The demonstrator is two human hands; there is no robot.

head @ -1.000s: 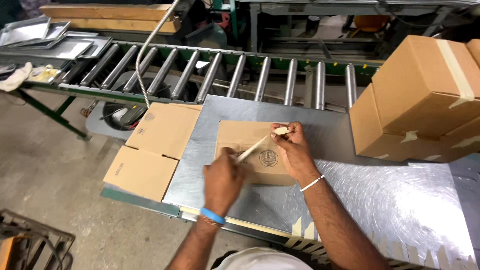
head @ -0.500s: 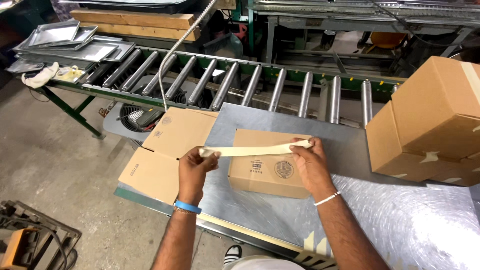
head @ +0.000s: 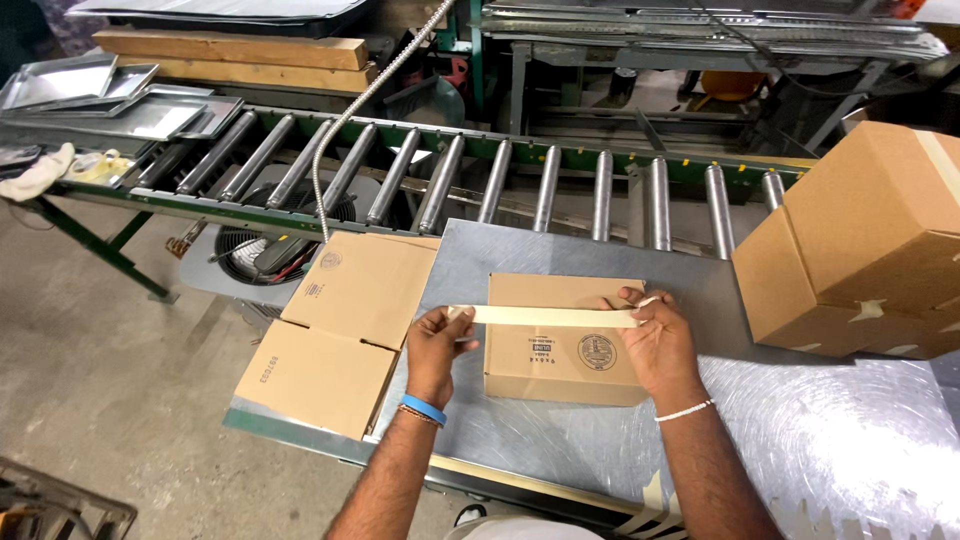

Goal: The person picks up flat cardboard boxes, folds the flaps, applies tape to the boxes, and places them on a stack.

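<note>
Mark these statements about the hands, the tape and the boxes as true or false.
1. Both hands hold one strip of tape stretched between them. True: left hand, right hand.
2. The tape is over a small box on the metal table. True.
3. The left wrist wears a red band. False: the band is blue.
4. Flattened cardboard lies right of the small box. False: it lies left, over the table edge.
5. The roller conveyor carries a box. False: its rollers are bare.
</note>
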